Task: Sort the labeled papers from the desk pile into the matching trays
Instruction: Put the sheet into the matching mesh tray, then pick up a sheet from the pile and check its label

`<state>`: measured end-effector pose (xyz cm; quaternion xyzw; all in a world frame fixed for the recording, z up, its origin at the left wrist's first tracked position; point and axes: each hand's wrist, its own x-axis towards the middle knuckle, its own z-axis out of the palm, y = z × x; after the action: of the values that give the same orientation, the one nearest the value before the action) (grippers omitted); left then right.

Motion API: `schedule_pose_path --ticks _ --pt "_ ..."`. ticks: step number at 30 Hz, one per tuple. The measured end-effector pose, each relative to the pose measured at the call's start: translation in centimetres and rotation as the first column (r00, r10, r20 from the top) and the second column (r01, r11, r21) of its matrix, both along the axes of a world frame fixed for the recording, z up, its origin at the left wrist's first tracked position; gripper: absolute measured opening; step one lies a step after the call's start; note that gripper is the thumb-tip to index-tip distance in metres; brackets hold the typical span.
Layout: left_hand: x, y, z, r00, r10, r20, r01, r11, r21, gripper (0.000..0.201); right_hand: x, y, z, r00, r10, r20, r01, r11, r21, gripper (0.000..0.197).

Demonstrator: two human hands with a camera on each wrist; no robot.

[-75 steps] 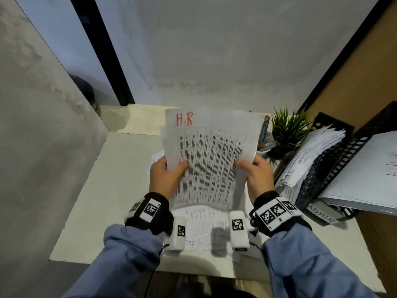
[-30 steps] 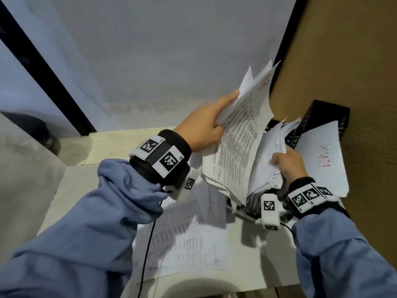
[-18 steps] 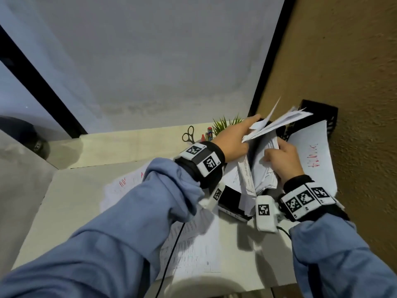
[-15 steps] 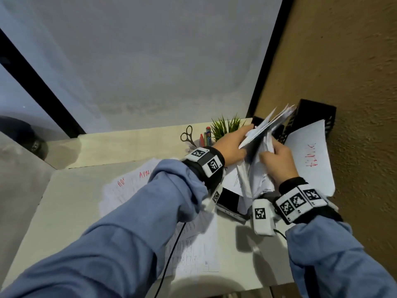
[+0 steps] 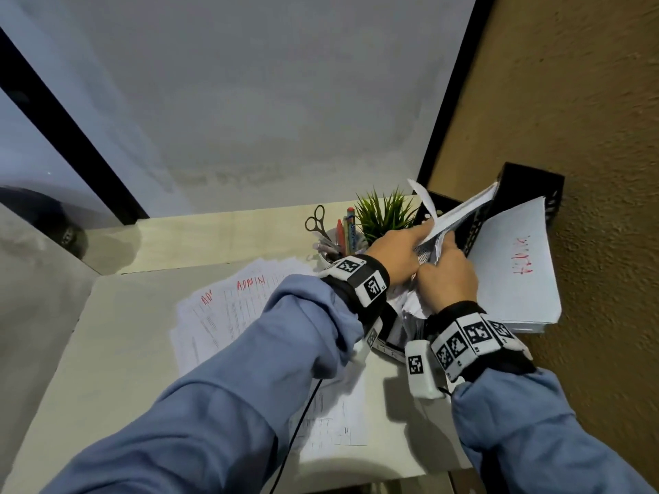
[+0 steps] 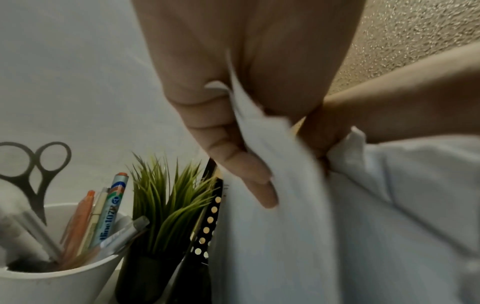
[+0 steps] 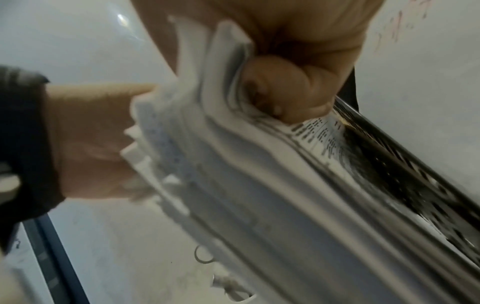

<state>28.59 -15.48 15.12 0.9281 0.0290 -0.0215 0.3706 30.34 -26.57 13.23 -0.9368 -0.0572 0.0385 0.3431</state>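
Note:
Both hands meet at the black stacked trays (image 5: 531, 183) on the desk's right side. My left hand (image 5: 396, 254) pinches a white printed sheet (image 6: 285, 205) against a thick bundle of papers (image 5: 460, 215) that sticks out of a tray. My right hand (image 5: 449, 276) grips that bundle (image 7: 259, 185) from below, thumb curled on its edge (image 7: 285, 92). The left hand (image 7: 91, 133) lies against the bundle's other side. The desk pile (image 5: 242, 304), its top sheet marked ADMIN in red, lies under my left forearm. A second paper stack with red writing (image 5: 517, 265) overhangs the upper tray.
A white cup with scissors and pens (image 5: 331, 240) and a small green plant (image 5: 385, 215) stand just left of the trays. A rough brown wall (image 5: 588, 137) closes the right side and a grey partition the back. The pale desk top (image 5: 124, 333) extends to the left.
Both hands held the HR sheet over the desk pile, then swung right to the trays. The right hand took hold of the tray's bundle and the left brought the sheet down against it.

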Motion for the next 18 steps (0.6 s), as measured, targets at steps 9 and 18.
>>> schedule_pose_path --ticks 9,18 --pt "-2.2 1.5 -3.1 0.991 0.095 -0.091 -0.073 0.973 0.217 0.044 0.1 1.0 -3.4 0.965 0.07 -0.252 -0.083 0.996 -0.044 0.084" --pt "-5.1 3.5 -3.3 0.921 0.39 0.012 -0.385 0.913 -0.133 0.043 -1.8 2.3 -1.1 0.975 0.222 0.025 -0.224 0.966 0.129 0.027"
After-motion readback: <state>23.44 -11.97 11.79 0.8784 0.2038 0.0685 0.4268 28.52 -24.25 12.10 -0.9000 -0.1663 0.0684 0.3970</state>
